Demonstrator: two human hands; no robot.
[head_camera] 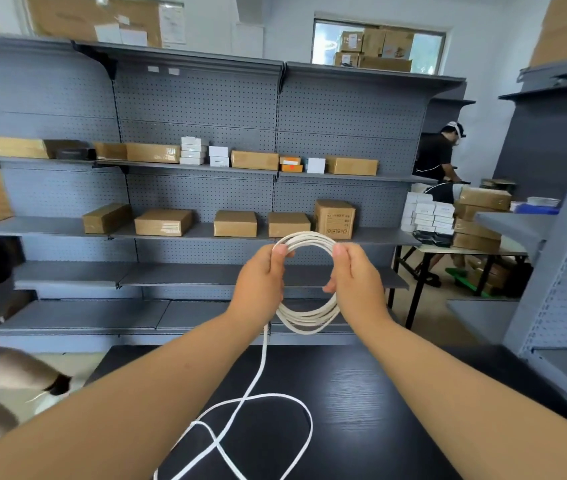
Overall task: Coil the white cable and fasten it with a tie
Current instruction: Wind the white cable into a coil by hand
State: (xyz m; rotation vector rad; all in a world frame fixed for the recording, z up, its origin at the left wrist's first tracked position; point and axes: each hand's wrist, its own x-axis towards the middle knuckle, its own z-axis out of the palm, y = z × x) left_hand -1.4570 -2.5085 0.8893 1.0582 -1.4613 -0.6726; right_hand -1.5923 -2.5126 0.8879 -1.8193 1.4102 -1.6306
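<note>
A coil of several white cable loops (306, 322) stands upright in the air above the black table (361, 403). My left hand (261, 282) grips the coil's left side, thumb and fingers pinched near its top. My right hand (355, 278) holds the right side, fingers curled round the loops. From under my left hand the loose rest of the white cable (261, 403) hangs down and lies in a wide crossing loop on the table. No tie is visible.
Grey pegboard shelving (199, 188) with cardboard boxes (164, 221) stands just beyond the table. A person (438, 157) works at a table with stacked boxes at the right. Another grey shelf unit (559, 271) rises at the right edge. A dark figure is at the left edge.
</note>
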